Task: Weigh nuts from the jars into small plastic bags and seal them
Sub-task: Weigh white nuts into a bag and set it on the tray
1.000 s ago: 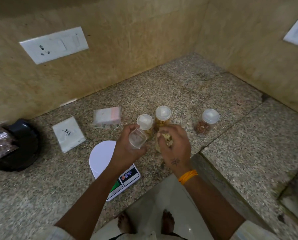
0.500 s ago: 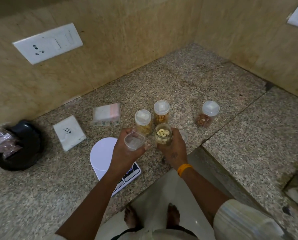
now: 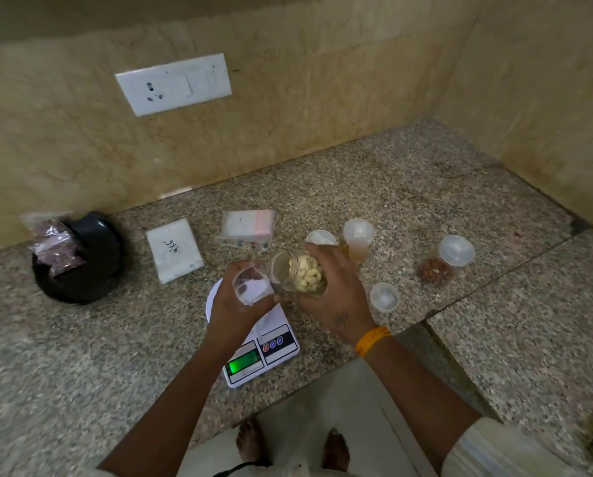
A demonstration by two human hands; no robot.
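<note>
Now, step in hand: pouring cashews from the tilted jar into a small bag – judged from how the two mouths are facing each other.
Right hand (image 3: 336, 297): wrapping its fingers round the open cashew jar (image 3: 296, 271) and holding it on its side, mouth pointing left toward the bag.
Left hand (image 3: 234, 301): pinching the small clear plastic bag (image 3: 252, 285) so that its mouth is gaping toward the jar; bag and jar rim are sitting just beside each other, above the scale.
Doing it well: tipping the jar slowly and keeping its rim over the bag opening should be letting nuts slide in a few at a time; the thin bag is likely sagging once loaded, so supporting it from below seems wise – spilled nuts would be landing on the scale.
Jar look: clear, lidless, holding pale curved cashews heaped toward its base.
Loose lid (image 3: 385, 296): lying on the surface just right of the right hand.
Scale (image 3: 264, 349): white, sitting under the hands, green display glowing; digits too small to read.
Other jars: two capped jars (image 3: 357, 235) standing behind the right hand, a third capped jar (image 3: 449, 256) of brown nuts further right.
Bag packs: a stack of pink-edged bags (image 3: 248, 227) and a white packet (image 3: 174, 254) lying to the left.
Black bowl (image 3: 92, 266): far left, holding filled bags.
</note>
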